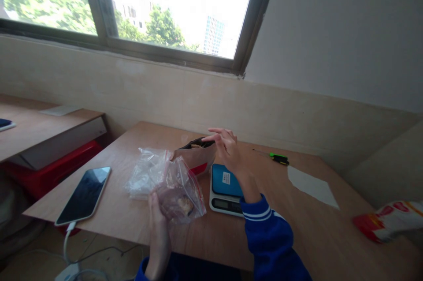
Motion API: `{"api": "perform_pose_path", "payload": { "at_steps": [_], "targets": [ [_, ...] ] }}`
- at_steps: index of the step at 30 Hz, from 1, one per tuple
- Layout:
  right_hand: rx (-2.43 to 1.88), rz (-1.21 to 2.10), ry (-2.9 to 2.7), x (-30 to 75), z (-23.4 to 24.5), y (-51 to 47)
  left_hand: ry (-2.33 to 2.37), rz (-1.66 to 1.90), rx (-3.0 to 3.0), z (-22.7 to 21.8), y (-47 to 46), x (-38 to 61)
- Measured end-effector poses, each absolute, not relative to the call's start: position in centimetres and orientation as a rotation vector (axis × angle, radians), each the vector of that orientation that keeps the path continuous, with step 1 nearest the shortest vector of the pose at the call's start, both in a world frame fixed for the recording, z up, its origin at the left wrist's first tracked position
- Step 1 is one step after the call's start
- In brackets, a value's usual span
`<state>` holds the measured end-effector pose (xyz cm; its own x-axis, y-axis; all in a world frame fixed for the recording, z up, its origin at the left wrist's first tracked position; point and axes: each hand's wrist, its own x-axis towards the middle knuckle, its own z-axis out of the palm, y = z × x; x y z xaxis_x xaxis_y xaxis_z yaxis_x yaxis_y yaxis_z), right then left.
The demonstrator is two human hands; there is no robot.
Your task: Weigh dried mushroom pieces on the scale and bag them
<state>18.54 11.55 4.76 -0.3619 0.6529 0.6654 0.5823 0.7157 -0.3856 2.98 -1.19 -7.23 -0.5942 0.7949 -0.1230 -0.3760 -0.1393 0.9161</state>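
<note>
My left hand (159,223) is closed on a clear zip bag (178,190) with a red seal line. A small pale brown lump lies at the bottom of that bag. Over the mouth of a brown pouch (202,157) with a red patch, my right hand (228,146) has its fingers stretched out and apart; whether a fingertip touches the rim cannot be told. Brownish contents show inside the pouch. Below my right wrist sits a digital scale (222,184) with a blue top, partly covered by my forearm. More clear plastic bags (142,179) lie left of the pouch.
On the left of the table (198,237) rests a phone (84,195) with a white cable plugged in. A green and black screwdriver (279,158) and a sheet of white paper (312,186) are to the right. A red and white packet (386,221) is at the far right.
</note>
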Motion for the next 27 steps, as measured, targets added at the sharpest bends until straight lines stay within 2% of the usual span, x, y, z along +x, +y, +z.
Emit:
{"api": "perform_pose_path", "payload": {
  "at_steps": [7,11,14,18,27],
  "targets": [
    [-0.976,0.112,-2.253,16.6,3.7,11.1,1.254,1.757,0.437,-6.7,-1.4,3.0],
    [-0.970,0.153,-2.133,16.9,4.3,10.1,1.229,1.791,0.431,-6.1,-1.6,3.0],
    [-0.857,0.417,-1.968,17.7,5.3,8.0,1.227,1.811,0.449,-5.8,-1.7,3.0],
    [-0.785,0.931,-2.160,18.3,5.7,5.1,1.259,1.850,0.507,-5.7,-1.9,3.1],
    [-0.832,0.785,-2.587,16.6,2.5,3.4,1.389,1.921,0.750,-6.1,-2.3,3.3]
  ]
}}
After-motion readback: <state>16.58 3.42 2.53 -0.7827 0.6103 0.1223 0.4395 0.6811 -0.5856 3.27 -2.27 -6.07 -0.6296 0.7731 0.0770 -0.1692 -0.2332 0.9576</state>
